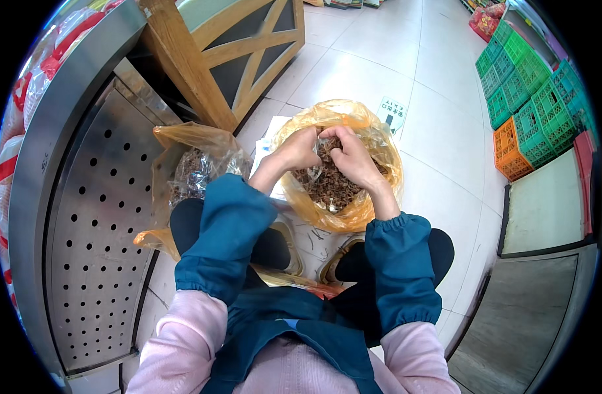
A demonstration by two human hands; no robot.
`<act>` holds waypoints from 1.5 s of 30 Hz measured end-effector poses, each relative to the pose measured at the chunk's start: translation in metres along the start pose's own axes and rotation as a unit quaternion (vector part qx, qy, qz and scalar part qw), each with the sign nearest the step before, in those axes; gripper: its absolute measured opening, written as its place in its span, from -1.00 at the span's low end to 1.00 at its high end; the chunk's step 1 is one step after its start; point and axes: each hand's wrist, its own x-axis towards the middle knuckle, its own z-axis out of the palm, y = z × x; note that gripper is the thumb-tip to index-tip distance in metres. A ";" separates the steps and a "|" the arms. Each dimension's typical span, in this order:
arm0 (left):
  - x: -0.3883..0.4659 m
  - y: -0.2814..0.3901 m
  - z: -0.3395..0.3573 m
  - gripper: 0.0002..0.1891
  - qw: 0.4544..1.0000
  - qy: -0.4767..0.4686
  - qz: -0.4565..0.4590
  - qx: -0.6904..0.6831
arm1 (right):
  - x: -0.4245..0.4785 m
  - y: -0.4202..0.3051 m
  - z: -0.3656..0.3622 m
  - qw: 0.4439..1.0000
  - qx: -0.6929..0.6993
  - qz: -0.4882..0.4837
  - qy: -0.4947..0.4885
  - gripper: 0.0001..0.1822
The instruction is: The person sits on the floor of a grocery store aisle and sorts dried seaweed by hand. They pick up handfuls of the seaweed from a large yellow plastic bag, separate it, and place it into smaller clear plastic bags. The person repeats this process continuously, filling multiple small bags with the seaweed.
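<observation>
A large yellow translucent plastic bag (340, 107) stands wide open on the floor between my feet and holds a heap of dried brown pieces (330, 184). Over the heap, my left hand (300, 147) and my right hand (353, 155) face each other with bent fingers. Between them is a small clear plastic bag (315, 172), its edge pinched at the fingers; much of it is hidden. On my left, a second yellow bag (195, 134) holds filled clear packets (197, 172) of similar brown pieces.
A perforated metal panel (101, 236) of a display unit rises on my left, with a wooden stand (251, 54) ahead. Stacked green crates (532, 113) and an orange crate (513, 150) line the right side. An exit floor sticker (392, 113) lies beyond the bag; scraps (313, 239) lie between my shoes.
</observation>
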 end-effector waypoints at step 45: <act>-0.040 -0.010 -0.013 -0.37 0.990 0.012 -0.001 -0.141 | -0.022 0.023 -0.009 0.985 0.106 0.095 0.097 -0.88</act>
